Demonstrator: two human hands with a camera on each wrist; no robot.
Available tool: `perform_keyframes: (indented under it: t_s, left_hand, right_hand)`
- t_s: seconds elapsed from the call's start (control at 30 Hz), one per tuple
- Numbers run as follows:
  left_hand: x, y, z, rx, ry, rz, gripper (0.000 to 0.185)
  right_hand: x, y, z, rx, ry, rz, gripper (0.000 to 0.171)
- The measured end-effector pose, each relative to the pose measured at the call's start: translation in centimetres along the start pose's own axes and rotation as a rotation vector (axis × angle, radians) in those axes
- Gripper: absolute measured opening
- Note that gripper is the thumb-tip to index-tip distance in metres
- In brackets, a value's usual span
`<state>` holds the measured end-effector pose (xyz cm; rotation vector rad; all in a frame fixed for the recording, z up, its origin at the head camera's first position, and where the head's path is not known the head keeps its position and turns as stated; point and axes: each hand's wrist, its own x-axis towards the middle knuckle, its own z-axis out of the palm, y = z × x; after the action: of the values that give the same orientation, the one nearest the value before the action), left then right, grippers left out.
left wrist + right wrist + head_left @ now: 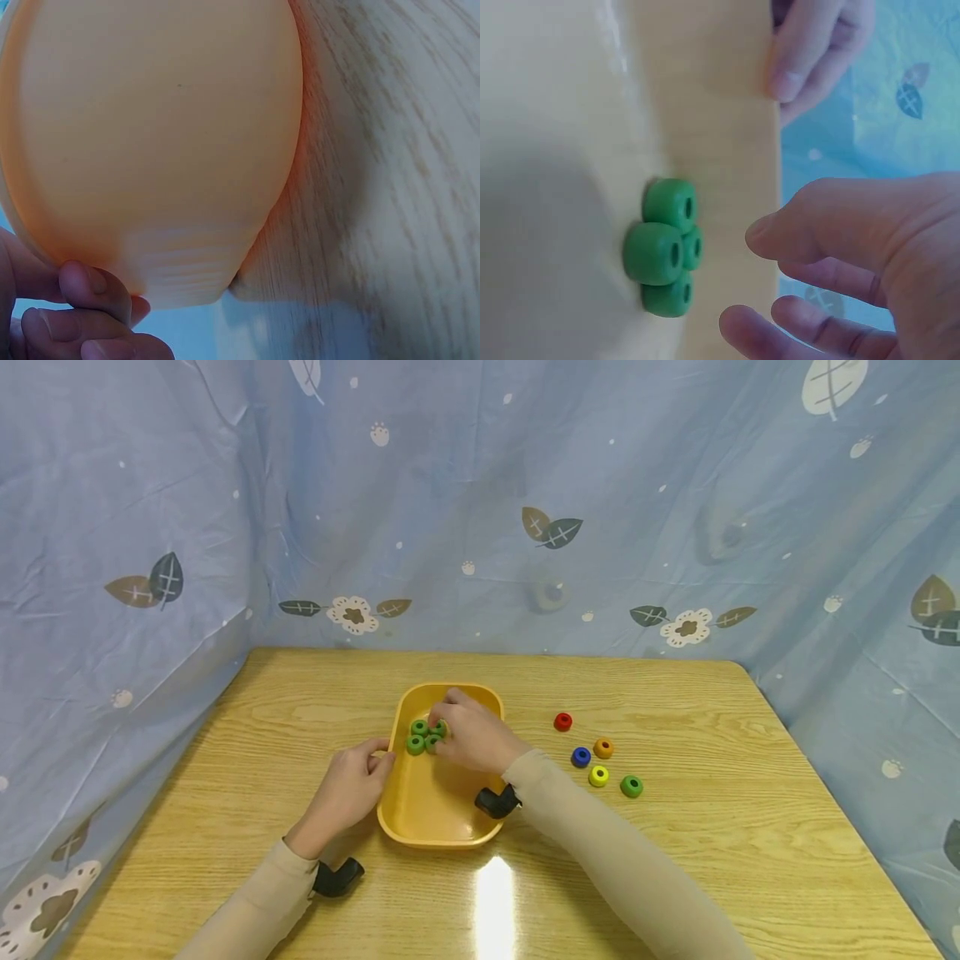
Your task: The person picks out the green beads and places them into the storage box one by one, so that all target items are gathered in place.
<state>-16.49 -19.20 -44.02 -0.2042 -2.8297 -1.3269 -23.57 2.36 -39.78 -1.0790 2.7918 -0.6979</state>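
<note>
A yellow tray [438, 814] lies in the middle of the wooden table. Several green beads [423, 737] sit clustered in its far left part, close together on the tray floor [570, 112]. My right hand [450, 718] hovers just over them with fingers spread and relaxed; in the right wrist view the green beads [667, 251] lie free of the hand [742, 277]. My left hand [378, 758] grips the tray's left rim, its fingers [90, 289] curled against the outer wall of the tray [150, 135].
To the right of the tray lie loose beads: red [562, 722], blue [581, 757], orange [603, 747], yellow [598, 775] and green [632, 786]. The table [675, 860] is enclosed by a blue patterned cloth [480, 510] at the back and on both sides.
</note>
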Motion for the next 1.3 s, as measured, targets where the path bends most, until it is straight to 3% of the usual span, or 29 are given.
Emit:
perform_keyframes:
  t_s: [0.37, 0.67, 0.93, 1.3]
  left_hand:
    - [-0.2, 0.1, 0.1, 0.014, 0.010, -0.001, 0.034]
    - [-0.4, 0.2, 0.1, 0.004, 0.008, 0.005, 0.034]
    - [-0.6, 0.2, 0.1, 0.022, 0.013, 0.005, 0.034]
    - [-0.6, 0.2, 0.3, 0.014, 0.007, -0.009, 0.034]
  right_hand:
    - [-2.9, -0.3, -1.2, -0.008, 0.112, -0.060, 0.019]
    - [-5.4, 0.0, -2.2, 0.013, 0.133, -0.046, 0.020]
    - [-8.1, 0.2, -3.5, 0.017, 0.211, -0.072, 0.021]
    - [-11.2, 1.4, -4.5, -0.004, 0.289, -0.024, 0.023]
